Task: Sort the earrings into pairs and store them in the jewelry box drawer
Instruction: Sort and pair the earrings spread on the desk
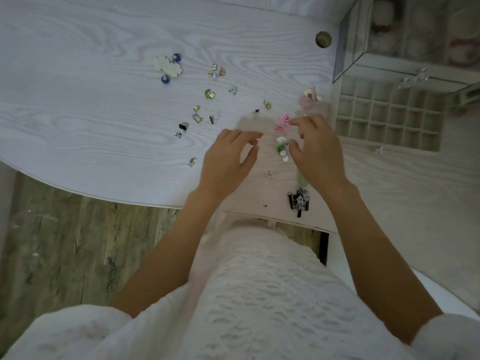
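Left hand point(228, 154) hovering with fingers relaxed; right hand point(318, 149) hovering, fingertips touching the pink earrings point(281, 123). Green-and-white earrings point(282, 149) lying between both hands. Loose earrings point(207, 94) lying scattered across the white tabletop point(78, 100). Drawer point(387, 116) standing open beyond, compartments showing nothing inside.

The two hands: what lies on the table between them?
In the head view, a white and green earring pair lies between the left hand and the right hand, with a small pale earring nearer.
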Demonstrator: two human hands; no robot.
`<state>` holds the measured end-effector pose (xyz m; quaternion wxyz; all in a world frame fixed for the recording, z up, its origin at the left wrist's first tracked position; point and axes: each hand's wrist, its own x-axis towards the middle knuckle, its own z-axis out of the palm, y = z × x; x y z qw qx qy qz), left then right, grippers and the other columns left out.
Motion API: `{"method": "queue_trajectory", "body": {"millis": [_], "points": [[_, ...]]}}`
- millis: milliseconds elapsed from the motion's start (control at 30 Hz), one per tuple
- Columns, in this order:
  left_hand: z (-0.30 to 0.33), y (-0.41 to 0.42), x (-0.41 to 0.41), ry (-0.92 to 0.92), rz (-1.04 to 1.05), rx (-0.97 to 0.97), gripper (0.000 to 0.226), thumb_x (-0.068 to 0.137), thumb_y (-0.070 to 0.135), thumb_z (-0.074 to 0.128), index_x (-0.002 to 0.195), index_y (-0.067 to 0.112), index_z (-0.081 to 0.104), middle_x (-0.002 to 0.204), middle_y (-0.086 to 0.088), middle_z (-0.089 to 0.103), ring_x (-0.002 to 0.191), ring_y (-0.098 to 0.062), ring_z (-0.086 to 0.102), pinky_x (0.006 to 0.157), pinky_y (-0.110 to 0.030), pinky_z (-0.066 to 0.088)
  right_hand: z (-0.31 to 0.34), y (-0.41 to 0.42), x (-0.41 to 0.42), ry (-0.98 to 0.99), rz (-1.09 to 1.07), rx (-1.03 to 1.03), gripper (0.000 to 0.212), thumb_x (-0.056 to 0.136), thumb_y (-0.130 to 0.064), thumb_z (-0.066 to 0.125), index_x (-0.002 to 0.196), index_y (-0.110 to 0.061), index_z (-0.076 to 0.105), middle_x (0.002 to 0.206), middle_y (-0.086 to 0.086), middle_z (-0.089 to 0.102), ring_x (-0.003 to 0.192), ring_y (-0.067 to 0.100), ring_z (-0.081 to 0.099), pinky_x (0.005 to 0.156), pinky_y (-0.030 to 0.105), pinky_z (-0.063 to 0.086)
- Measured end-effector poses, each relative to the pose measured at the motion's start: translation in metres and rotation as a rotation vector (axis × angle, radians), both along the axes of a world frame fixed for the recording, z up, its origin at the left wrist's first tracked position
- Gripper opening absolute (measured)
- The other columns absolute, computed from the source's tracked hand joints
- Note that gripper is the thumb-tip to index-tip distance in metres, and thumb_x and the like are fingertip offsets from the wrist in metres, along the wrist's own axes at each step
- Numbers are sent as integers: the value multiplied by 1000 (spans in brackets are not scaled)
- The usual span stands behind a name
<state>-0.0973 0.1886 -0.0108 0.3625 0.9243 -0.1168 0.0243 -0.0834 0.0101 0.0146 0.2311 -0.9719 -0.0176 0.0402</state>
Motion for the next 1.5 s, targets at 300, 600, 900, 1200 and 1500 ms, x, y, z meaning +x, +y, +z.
{"method": "queue_trajectory", "body": {"millis": [300, 600, 900, 1200, 1500], "points": [[-7, 44, 2, 27, 170, 43, 19, 88, 18, 56, 105, 17, 66, 93, 4, 69, 88, -20, 59, 74, -21, 40, -41, 26, 73, 43, 65, -132, 29, 88, -13, 53, 117, -13, 58, 119, 10, 56, 111, 29, 46, 92, 33, 31], [-19, -20, 86, 231, -29, 169, 23, 90, 17, 53, 110, 13, 64, 107, -9, 62, 101, -25, 55, 80, -37, 47, -57, 31, 75, 22, 43, -150, 21, 84, -12, 52, 101, -11, 62, 98, 10, 66, 95, 30, 55, 86, 36, 36], [-21, 12, 80, 218, 65, 233, 21, 91, 14, 52, 102, 15, 69, 98, -9, 65, 96, -27, 56, 68, -29, 38, -60, 43, 59, -43, 109, -120, 16, 81, -10, 58, 96, -8, 62, 89, 9, 67, 88, 31, 54, 78, 35, 36], [-23, 68, 55, 145, 156, 81, 17, 90, 18, 57, 102, 17, 69, 94, -2, 69, 92, -23, 53, 74, -21, 33, -60, 47, 56, -37, 139, -69, 16, 84, -13, 59, 98, -9, 63, 88, 9, 67, 89, 29, 54, 78, 35, 38], [-34, 95, 39, 172, 248, 154, 29, 83, 18, 63, 112, 14, 63, 106, -7, 65, 95, -30, 54, 82, -29, 34, -44, 74, 72, -110, 216, -31, 20, 87, -16, 55, 105, -13, 63, 99, 5, 65, 99, 26, 51, 84, 34, 36]]}}
